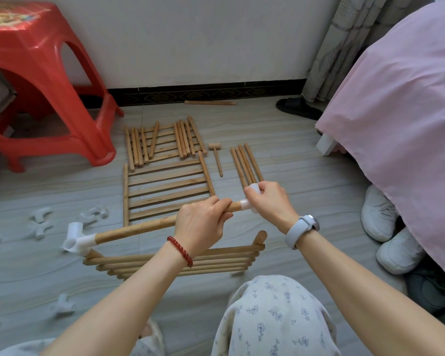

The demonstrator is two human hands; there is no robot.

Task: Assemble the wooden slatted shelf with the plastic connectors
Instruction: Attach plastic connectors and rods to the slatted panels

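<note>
My left hand [201,226] grips a long wooden rod [136,229] near its right end. My right hand [269,201] holds a white plastic connector [247,203] fitted on that end of the rod. The rod's left end sits in another white connector [75,237], which joins a slatted wooden panel [172,262] lying on the floor below my hands. A second slatted panel [165,191] lies flat further away, with a pile of loose rods [162,140] on its far part. More rods [246,164] lie just beyond my right hand.
A small wooden mallet [217,158] lies between the panel and the rods. Loose white connectors [41,222] are scattered on the floor at left. A red plastic stool [36,73] stands at far left, a pink-covered bed [401,111] at right, white shoes [385,227] beside it.
</note>
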